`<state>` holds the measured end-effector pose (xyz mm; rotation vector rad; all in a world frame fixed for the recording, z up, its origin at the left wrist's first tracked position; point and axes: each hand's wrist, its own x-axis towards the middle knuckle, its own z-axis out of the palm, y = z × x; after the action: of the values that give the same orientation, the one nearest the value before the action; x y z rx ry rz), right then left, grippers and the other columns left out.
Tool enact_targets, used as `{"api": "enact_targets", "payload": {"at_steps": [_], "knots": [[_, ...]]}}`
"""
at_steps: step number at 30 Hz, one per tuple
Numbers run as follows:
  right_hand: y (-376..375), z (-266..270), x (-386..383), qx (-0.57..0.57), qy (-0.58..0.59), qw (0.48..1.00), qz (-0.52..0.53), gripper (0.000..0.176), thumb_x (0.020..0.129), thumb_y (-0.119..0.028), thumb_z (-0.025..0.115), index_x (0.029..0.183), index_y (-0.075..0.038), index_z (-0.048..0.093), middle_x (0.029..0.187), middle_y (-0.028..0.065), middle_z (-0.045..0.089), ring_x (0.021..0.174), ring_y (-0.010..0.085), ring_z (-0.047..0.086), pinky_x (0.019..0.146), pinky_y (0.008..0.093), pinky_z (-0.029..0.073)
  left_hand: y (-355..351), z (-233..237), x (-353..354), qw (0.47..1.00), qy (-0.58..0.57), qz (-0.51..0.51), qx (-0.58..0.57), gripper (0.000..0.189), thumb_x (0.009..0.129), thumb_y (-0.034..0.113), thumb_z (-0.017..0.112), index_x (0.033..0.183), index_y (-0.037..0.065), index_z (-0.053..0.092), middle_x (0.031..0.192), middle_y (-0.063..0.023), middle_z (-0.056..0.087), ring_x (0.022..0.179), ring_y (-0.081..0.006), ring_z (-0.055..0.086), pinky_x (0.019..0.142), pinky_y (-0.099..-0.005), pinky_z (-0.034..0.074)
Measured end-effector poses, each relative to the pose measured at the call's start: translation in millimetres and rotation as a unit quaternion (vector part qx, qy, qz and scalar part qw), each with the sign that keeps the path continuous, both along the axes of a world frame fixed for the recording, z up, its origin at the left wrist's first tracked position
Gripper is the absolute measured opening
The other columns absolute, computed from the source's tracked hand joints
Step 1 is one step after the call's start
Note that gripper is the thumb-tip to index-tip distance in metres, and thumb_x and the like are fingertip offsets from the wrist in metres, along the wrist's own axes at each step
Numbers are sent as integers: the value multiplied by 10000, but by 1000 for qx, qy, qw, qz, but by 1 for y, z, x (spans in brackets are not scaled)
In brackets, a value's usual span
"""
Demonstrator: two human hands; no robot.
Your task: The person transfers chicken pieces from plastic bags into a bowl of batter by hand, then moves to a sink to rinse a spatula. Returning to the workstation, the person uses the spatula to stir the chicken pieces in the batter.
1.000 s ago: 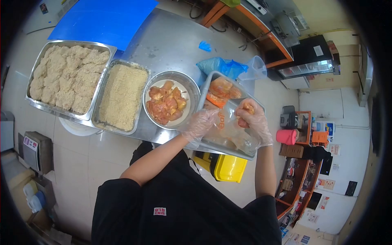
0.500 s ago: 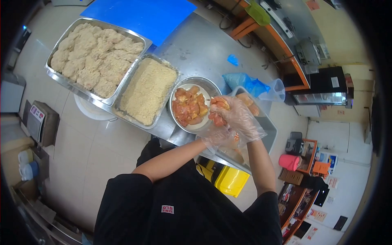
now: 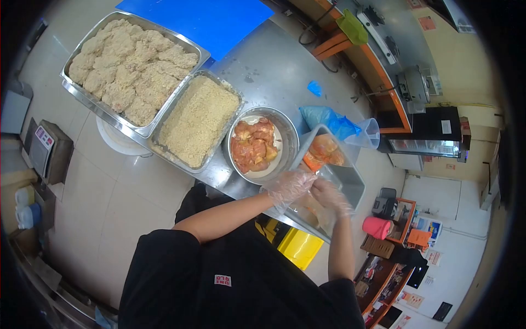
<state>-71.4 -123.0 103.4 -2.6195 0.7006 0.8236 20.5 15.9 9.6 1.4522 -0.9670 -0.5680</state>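
My left hand (image 3: 290,188), in a clear plastic glove, is closed at the near end of a clear plastic bag (image 3: 325,150) with orange print and pinkish meat inside. The bag lies over the far part of a grey tub (image 3: 359,189). Close beside it, my gloved right hand (image 3: 331,196) is over the tub, its fingers smeared by motion. More wrapped packs lie under my hands, partly hidden. Left of the tub, a round metal bowl (image 3: 294,140) holds raw chicken pieces (image 3: 253,145) in pale liquid or flour.
A metal tray of crumbs (image 3: 197,120) adjoins a larger tray of coated chicken pieces (image 3: 131,71). Beyond are a blue board (image 3: 203,22), a blue bag (image 3: 331,120) and a clear plastic container (image 3: 370,134). A yellow bin (image 3: 300,247) stands below the table edge.
Both hands have moved down toward me, over the near part of the tub. The meat that showed between them is no longer in them. The printed bag now shows farther up.
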Motion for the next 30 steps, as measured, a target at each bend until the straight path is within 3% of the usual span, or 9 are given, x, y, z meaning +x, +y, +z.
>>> {"api": "enact_targets", "payload": {"at_steps": [3, 7, 15, 19, 22, 24, 28, 30], "knots": [[-30, -98, -43, -30, -34, 997, -59, 358, 916, -222, 610, 1249, -96, 648, 1255, 181, 665, 1135, 322, 645, 988, 437, 471, -1, -3, 0, 1000, -11, -2, 6, 281, 987, 300, 548, 915, 55, 667, 805, -217, 644, 783, -426, 623, 664, -497, 474], [-15, -99, -39, -56, -62, 990, -117, 347, 936, -241, 575, 1239, -91, 651, 1286, 184, 649, 1158, 347, 626, 1000, 441, 466, -2, -4, 1, 1000, 22, -6, -5, 299, 996, 297, 544, 889, 51, 677, 784, -223, 640, 775, -427, 620, 662, -496, 476], [-13, -104, -23, -72, -31, 981, -177, 295, 916, -215, 618, 1182, -113, 697, 1274, 157, 665, 1065, 344, 660, 937, 420, 497, 10, 11, 7, 998, 40, -57, -4, 234, 978, 257, 567, 1055, 75, 692, 929, -201, 677, 858, -393, 642, 740, -491, 498], [-9, -68, -16, -11, -54, 984, -172, 270, 906, -202, 640, 1153, -125, 720, 1268, 144, 673, 1018, 342, 677, 906, 410, 512, 5, 4, 8, 999, 12, -43, -30, 244, 985, 227, 551, 1114, 75, 693, 931, -207, 679, 866, -396, 646, 744, -486, 504], [15, -6, -8, 71, -147, 979, -123, 147, 890, -132, 654, 1008, -98, 736, 1196, 114, 698, 875, 294, 687, 824, 381, 537, 2, 4, 5, 1000, 15, -23, -1, 252, 997, 230, 528, 1117, 79, 690, 919, -206, 681, 861, -399, 649, 735, -477, 508], [24, 41, -3, 114, -134, 976, -129, 157, 861, -81, 648, 1010, -62, 694, 1121, 155, 695, 974, 311, 666, 888, 378, 508, 3, 9, 8, 997, 64, -47, -8, 256, 1004, 231, 517, 1129, 89, 689, 918, -207, 681, 858, -406, 645, 727, -480, 500], [34, 101, 5, 81, -129, 983, -106, 112, 819, -47, 667, 930, -41, 655, 1029, 159, 697, 944, 317, 667, 875, 387, 504, 19, 46, 24, 977, 186, -102, -33, 256, 1010, 229, 501, 1131, 103, 688, 934, -218, 678, 867, -419, 637, 733, -488, 485], [39, 128, 15, 71, -143, 986, -44, 103, 801, -33, 675, 901, -44, 654, 985, 139, 696, 903, 311, 668, 851, 379, 510, 16, 38, 20, 985, 156, -70, -29, 249, 1007, 229, 504, 1125, 97, 680, 947, -229, 670, 863, -426, 630, 738, -488, 481]]}}
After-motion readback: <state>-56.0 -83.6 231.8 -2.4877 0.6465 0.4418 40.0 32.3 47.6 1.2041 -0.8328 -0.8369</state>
